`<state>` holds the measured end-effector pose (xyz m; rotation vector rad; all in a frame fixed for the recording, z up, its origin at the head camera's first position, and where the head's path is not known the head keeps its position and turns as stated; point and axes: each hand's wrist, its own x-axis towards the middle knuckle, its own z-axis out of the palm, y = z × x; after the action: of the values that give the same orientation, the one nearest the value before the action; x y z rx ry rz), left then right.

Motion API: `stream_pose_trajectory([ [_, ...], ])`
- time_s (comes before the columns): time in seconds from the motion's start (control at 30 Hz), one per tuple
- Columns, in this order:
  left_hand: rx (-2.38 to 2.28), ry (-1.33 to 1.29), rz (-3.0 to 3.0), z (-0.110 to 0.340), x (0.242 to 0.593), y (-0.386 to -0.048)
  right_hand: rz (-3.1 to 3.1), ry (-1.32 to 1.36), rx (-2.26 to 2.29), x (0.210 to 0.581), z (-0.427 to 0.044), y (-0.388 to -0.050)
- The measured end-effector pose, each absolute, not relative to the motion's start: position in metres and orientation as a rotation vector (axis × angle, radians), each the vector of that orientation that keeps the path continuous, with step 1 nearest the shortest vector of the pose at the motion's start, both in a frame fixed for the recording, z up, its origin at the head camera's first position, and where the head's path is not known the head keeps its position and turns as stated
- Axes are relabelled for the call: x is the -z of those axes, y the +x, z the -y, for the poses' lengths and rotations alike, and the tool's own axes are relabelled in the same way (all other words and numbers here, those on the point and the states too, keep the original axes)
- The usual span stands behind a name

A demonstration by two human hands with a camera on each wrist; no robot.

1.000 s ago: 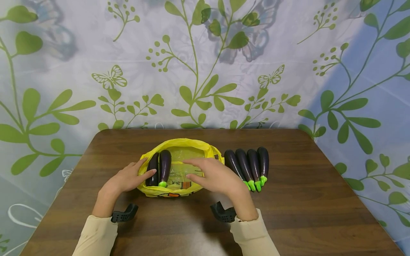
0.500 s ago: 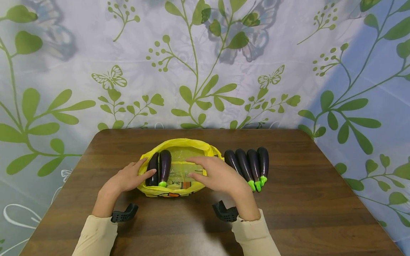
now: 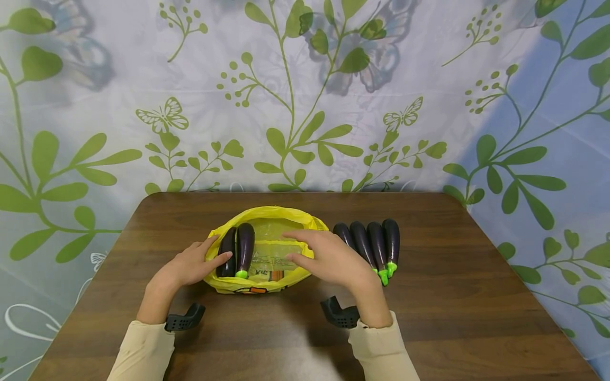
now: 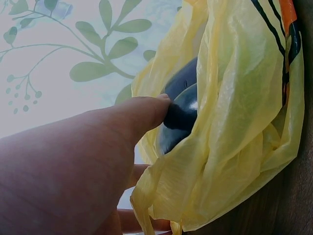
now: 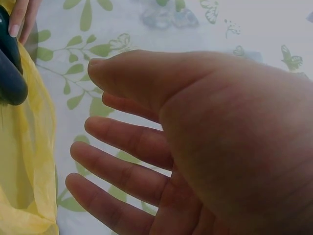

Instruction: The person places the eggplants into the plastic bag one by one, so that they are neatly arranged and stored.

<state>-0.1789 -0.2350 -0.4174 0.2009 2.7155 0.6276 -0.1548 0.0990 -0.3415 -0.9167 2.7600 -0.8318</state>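
Observation:
A yellow plastic bag (image 3: 267, 212) lies with its mouth wide, and two dark purple eggplants (image 3: 245, 246) with green stem ends rest in its left half. My left hand (image 3: 190, 264) grips the bag's left rim; in the left wrist view the thumb (image 4: 142, 110) reaches over beside the eggplants (image 4: 183, 105), while the other fingers stay outside, partly hidden by the plastic. My right hand (image 3: 335, 259) hovers by the bag's right rim, partly covering it. Its fingers are spread and hold nothing, as the right wrist view also shows.
Several more eggplants (image 3: 376, 243) lie side by side on the brown wooden table (image 3: 457, 296), right of the bag, partly behind my right hand. A leaf-patterned cloth (image 3: 305, 106) hangs behind the table's far edge. A black wrist mount (image 3: 339, 313) sits below each hand.
My right hand has drifted slightly right, from over the bag's interior toward its right rim and the eggplant row. The left hand, bag and eggplants stay put.

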Motion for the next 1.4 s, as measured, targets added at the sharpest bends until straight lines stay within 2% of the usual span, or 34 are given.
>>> stream_pose_trajectory([
  [1.4,-0.622,0.204,-2.731,0.235,0.42,-0.179,-2.837,-0.765,0.897,0.34,-0.13,-0.162],
])
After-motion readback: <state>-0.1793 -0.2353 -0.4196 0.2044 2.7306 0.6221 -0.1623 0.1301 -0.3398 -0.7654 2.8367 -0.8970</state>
